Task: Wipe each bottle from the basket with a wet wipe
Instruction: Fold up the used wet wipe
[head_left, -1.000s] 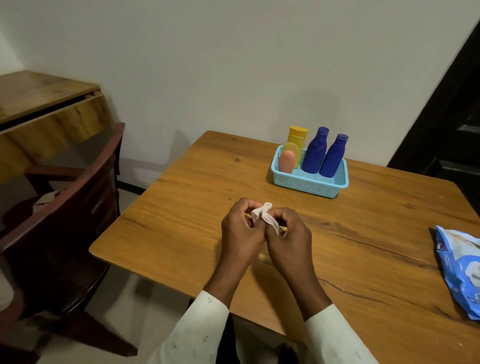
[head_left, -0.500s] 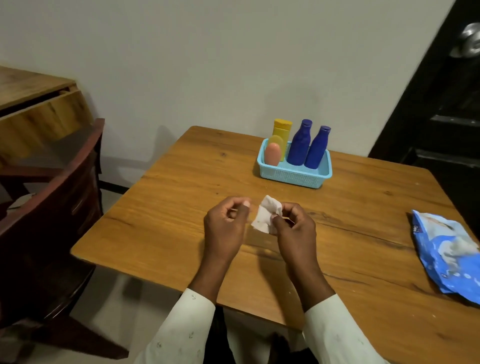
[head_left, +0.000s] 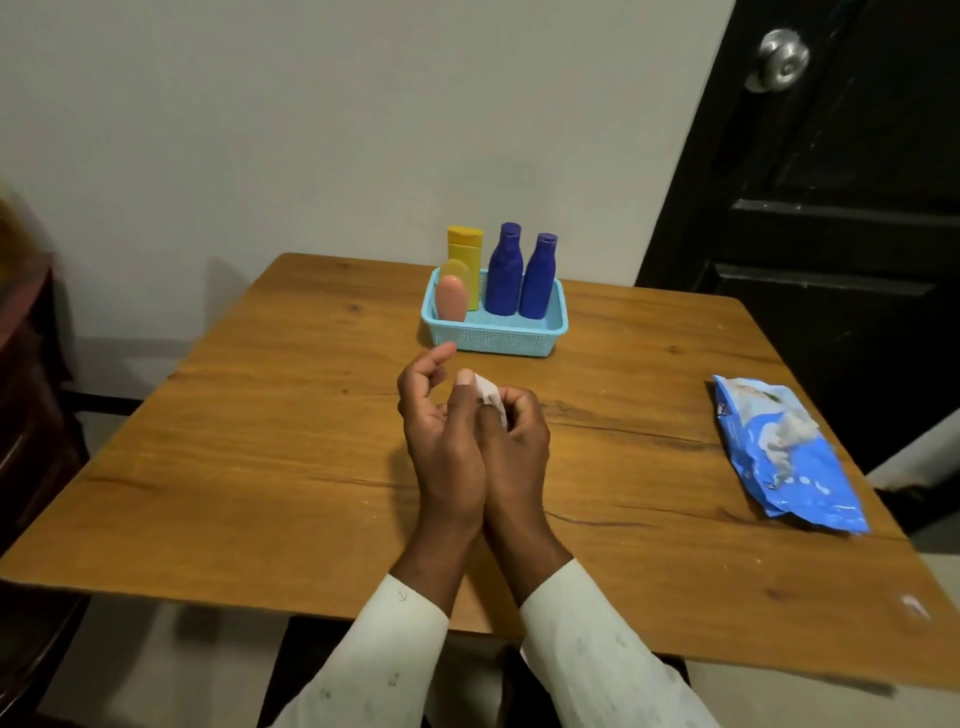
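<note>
The wet wipe (head_left: 488, 395) sits bunched between the two hands above the middle of the desk (head_left: 291, 467), only a small white fold of it showing. The right hand (head_left: 514, 441) has its grip clamped on it, fingers curled around the wad, while the left hand (head_left: 441, 441) lies against the right with its thumb touching the fold and its forefinger lifted free, so that grip is loose and parted rather than closed. The step in hand looks like readying the wipe, and it would go best if the wad were opened into a flat pad across the right fingers, giving a broad damp face instead of a tight lump; the left hand could then be freed to fetch a bottle. Beyond the grip, toward the wall, the basket (head_left: 493, 332) holds all four upright: the peach bottle (head_left: 451, 299) nearest the left forefinger, the yellow bottle (head_left: 465, 254) behind it, and two blue bottles (head_left: 522, 273) touching each other further right. None appears wiped yet. Lifting one straight up should keep its neighbours from tipping. Well off to the right of the grip lies the blue wipes packet (head_left: 784, 452).
</note>
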